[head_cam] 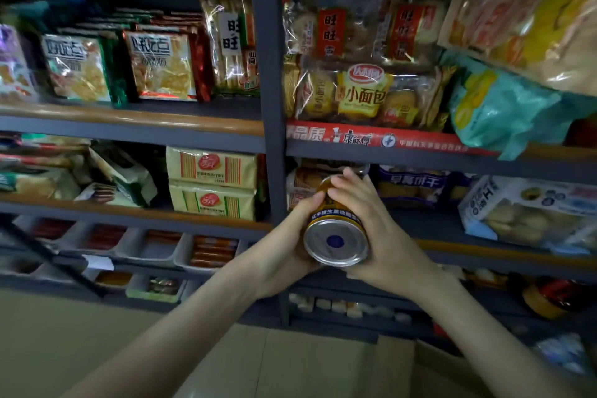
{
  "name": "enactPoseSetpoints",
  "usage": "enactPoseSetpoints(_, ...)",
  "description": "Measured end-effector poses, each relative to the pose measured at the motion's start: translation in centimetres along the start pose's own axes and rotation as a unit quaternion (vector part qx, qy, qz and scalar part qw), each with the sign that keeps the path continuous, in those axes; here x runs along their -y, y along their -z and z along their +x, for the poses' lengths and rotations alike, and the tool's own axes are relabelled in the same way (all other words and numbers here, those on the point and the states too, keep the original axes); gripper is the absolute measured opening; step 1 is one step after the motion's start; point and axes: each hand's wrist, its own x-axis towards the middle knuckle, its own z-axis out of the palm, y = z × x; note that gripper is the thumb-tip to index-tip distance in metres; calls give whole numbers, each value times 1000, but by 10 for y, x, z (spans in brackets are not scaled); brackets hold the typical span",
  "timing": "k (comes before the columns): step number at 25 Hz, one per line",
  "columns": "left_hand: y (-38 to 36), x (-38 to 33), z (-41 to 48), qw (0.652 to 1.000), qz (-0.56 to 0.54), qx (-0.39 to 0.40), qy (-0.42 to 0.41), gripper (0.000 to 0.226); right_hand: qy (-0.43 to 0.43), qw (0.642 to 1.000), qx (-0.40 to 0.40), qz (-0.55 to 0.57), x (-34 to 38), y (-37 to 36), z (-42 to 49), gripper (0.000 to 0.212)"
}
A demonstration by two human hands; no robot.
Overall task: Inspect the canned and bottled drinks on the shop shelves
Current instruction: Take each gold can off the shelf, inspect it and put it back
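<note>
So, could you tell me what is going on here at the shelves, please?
A person is standing in front of shop shelves stocked with snack packets and holding a gold drink can in both hands. The left hand cups it from one side and the right hand wraps the other, with the can tipped so its silver end faces the camera. The can is off the shelf, held in front of the grey upright post, apparently being looked over.
</note>
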Motion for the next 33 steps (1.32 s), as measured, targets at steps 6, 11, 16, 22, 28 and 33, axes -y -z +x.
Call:
enactPoseSetpoints(6,33,20,21,967,244,-30,69,110,-176,979,35,99,4,7,-13,72)
enactPoseSetpoints(11,38,5,10,871,459,-71,-158,64,-229,958,72,154,7,0,-1,83)
enactPoseSetpoints(16,37,-3,-11,903,384,-91,-171,49,-250,943,72,210,13,-10,12,89)
enactPoseSetpoints(22,43,-26,-14,990,-5,-140,14,36,-194,958,14,213,24,-7,21,70)
enactPoseSetpoints(28,53,-44,-18,963,253,-68,-71,65,-252,908,-90,324,33,9,36,47)
enactPoseSetpoints(33,51,-67,-11,837,486,-30,-249,62,-294,900,-99,306,35,24,62,44)
